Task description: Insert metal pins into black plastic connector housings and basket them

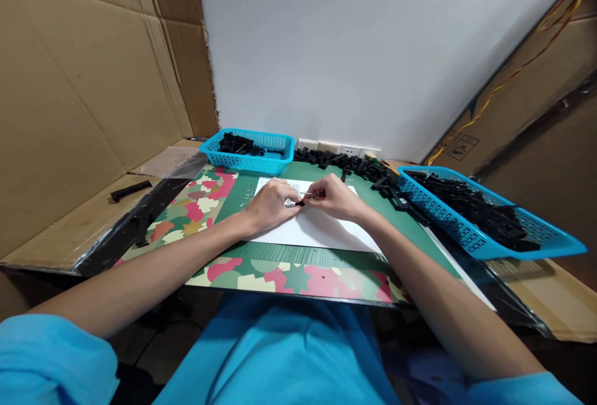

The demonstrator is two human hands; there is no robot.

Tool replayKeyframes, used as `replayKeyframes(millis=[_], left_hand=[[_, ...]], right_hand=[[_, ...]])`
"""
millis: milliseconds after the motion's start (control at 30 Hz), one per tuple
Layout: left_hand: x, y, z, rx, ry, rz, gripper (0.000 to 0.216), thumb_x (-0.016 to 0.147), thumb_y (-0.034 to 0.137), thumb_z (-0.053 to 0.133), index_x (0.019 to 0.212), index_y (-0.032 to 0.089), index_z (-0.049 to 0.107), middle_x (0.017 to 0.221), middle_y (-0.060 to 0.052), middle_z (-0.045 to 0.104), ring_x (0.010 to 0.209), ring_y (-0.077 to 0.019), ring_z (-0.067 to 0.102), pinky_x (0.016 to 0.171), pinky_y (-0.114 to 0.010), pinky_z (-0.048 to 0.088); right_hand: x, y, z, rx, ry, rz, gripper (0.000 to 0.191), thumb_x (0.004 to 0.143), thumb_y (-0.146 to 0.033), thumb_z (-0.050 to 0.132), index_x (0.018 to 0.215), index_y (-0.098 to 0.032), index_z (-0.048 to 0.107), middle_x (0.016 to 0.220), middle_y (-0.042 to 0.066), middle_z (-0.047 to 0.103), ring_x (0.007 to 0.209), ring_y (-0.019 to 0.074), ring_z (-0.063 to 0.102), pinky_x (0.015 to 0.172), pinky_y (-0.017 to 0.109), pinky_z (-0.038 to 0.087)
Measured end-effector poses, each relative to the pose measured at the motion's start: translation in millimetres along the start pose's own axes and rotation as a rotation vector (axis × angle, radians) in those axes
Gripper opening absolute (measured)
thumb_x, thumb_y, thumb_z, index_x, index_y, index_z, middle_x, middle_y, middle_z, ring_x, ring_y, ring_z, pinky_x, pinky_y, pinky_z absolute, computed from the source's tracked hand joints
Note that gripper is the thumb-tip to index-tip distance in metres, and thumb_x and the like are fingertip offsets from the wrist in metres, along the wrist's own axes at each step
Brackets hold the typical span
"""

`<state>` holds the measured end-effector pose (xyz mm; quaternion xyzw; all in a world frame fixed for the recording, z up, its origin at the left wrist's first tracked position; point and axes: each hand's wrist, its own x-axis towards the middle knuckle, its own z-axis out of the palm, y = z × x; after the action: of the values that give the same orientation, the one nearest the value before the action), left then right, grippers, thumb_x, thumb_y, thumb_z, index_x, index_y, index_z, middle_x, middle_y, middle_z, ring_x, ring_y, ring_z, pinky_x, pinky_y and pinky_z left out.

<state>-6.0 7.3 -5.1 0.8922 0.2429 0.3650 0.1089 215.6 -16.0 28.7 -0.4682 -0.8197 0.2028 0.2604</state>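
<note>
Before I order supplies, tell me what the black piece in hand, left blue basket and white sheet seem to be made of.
Black piece: perhaps plastic, judging by its dark, even colour; too small and covered to tell the finish.
Left blue basket: most likely moulded plastic, smooth with slight sheen, its walls a regular lattice.
White sheet: probably paper, matte, lying thin and flat.

Workshop, cardboard walls (79, 63), baskets (247, 163) of black parts (480, 209)
</note>
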Motion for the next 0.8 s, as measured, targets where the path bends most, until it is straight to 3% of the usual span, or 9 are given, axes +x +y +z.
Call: replayKeyframes(millis=[233, 500, 800], left_hand=[[0, -2, 2, -0.009, 0.000, -0.021, 0.009, 0.088, 0.017, 0.076, 0.086, 0.024, 0.082, 0.086, -0.002, 0.081, 0.079, -0.0222, 0.069, 0.084, -0.041, 0.049], [1, -7, 3, -0.022, 0.028, -0.067, 0.009, 0.086, 0.017, 0.076, 0.085, 0.023, 0.083, 0.089, -0.005, 0.082, 0.078, -0.0226, 0.071, 0.076, -0.039, 0.051], [0, -5, 2, -0.041, 0.018, -0.062, 0.008, 0.086, 0.017, 0.077, 0.087, 0.022, 0.084, 0.090, -0.005, 0.082, 0.078, -0.0222, 0.071, 0.073, -0.037, 0.051]], right_hand=[[3, 10, 13, 0.142, 0.079, 0.080, 0.020, 0.071, -0.030, 0.072, 0.063, -0.013, 0.066, 0.057, -0.001, 0.050, 0.058, 0.0109, 0.040, 0.052, 0.025, 0.024], [1, 9, 26, 0.221, 0.198, 0.042, 0.021, 0.072, -0.028, 0.070, 0.059, -0.014, 0.062, 0.059, -0.001, 0.052, 0.060, 0.0116, 0.042, 0.054, 0.025, 0.028], [2, 12, 18, 0.163, 0.112, 0.025, 0.022, 0.077, -0.028, 0.067, 0.062, -0.013, 0.065, 0.059, 0.000, 0.052, 0.059, 0.0112, 0.041, 0.054, 0.026, 0.025]])
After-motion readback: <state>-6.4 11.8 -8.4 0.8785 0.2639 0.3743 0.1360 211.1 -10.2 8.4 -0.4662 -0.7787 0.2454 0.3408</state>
